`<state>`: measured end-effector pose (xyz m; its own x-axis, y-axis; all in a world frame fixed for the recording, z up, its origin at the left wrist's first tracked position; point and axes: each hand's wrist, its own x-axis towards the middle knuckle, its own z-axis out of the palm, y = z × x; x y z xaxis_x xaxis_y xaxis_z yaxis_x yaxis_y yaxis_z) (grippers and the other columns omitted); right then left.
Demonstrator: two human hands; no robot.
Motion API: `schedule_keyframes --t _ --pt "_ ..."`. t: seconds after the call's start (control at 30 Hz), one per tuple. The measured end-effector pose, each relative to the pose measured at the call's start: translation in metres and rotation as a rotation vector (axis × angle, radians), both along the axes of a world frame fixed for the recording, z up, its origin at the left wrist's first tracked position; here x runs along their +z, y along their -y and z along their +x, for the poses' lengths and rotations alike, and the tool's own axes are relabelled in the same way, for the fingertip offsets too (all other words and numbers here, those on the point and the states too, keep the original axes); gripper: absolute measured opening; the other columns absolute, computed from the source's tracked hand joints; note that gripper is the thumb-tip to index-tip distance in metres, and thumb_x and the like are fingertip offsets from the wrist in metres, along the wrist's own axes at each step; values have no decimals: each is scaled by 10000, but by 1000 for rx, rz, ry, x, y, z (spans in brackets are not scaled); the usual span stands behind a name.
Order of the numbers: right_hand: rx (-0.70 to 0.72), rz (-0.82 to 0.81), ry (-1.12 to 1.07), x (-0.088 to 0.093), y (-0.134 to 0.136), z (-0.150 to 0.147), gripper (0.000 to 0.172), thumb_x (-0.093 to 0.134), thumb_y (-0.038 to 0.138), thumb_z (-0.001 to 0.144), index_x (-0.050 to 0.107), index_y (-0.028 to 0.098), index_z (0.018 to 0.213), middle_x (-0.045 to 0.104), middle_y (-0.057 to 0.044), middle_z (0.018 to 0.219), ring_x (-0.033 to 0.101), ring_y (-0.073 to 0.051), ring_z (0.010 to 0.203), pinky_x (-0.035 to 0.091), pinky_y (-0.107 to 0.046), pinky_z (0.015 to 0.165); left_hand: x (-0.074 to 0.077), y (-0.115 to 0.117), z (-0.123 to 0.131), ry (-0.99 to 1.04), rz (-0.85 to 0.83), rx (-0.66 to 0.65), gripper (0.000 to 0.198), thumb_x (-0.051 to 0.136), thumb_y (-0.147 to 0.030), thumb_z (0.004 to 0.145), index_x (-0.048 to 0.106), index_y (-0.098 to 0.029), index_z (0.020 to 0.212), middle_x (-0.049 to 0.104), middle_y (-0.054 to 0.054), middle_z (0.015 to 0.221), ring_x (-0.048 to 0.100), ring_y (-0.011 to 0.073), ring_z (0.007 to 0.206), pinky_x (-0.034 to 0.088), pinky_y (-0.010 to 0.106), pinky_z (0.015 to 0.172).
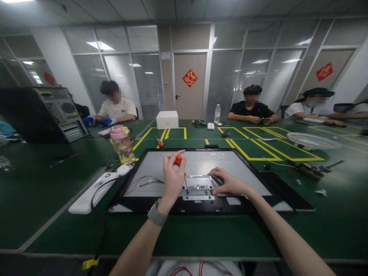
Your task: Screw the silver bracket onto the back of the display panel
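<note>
My left hand (173,178), with a watch on its wrist, is closed around the orange handle of a screwdriver (179,159). The thin shaft points down to a metal bracket (198,197) on the back of a flat display panel (149,163). My right hand (227,181) grips the bracket's right end, its thumb at the near side and its fingers over the far side. Thin coloured wires (149,177) run over the panel left of the bracket. The panel lies flat in its black frame; whether the tip sits in a screw is too small to tell.
On the left are a white power bank (93,193) with a black cable, a pink-lidded bottle (122,143) and a computer case (54,111). A white box (167,120) stands behind. A black flat piece (284,189) lies at right. Several people sit across the green table (201,239).
</note>
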<state>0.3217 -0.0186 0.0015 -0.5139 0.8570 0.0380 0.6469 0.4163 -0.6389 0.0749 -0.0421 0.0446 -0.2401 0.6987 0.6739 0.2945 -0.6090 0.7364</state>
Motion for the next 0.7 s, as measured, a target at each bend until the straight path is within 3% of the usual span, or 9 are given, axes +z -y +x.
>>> schedule_keyframes --t 0.27,0.53,0.7 --pt "8 4 -14 -2 -2 1 721 778 551 622 574 223 1230 443 -98 1310 421 -325 1250 306 -447 1103 -1 2 -2 50 28 -123 320 391 -186 917 675 -208 1063 590 51 970 556 168 904 444 274 779" --pt "7 16 -18 -2 -2 0 717 785 541 620 581 196 1214 455 -106 1292 428 -314 1238 313 -420 1097 3 7 3 14 45 -125 208 520 -211 880 671 -201 1023 543 30 907 536 132 777 447 255 733" --pt "1 10 -15 -1 -1 0 734 784 555 615 576 194 1220 446 -111 1301 416 -321 1249 302 -438 1103 2 6 2 20 62 -96 119 574 -227 855 669 -190 916 522 29 897 540 141 798 447 267 749"
